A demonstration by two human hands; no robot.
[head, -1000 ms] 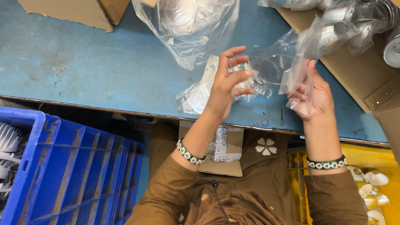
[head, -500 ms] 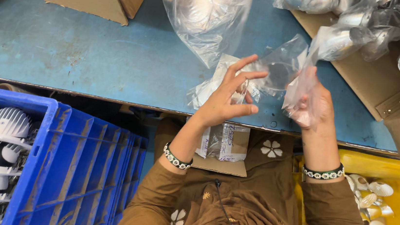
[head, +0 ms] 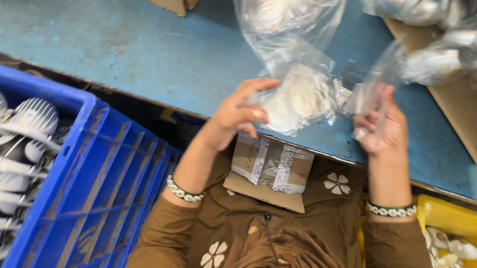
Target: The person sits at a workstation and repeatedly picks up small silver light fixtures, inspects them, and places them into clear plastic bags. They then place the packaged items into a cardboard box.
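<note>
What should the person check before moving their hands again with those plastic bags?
1. Right hand has hold of a clear bag: ok, the fingers pinch it.
2. Left hand has a grip: not ok, the fingers are spread and only near the white part.
3. White part sits on the table: ok, though it lies close to the front edge.
4. Bag mouth is open: cannot tell, the picture is blurred.
5. Blue crate is within reach: ok, it stands just left of the person and holds white ribbed parts.
</note>
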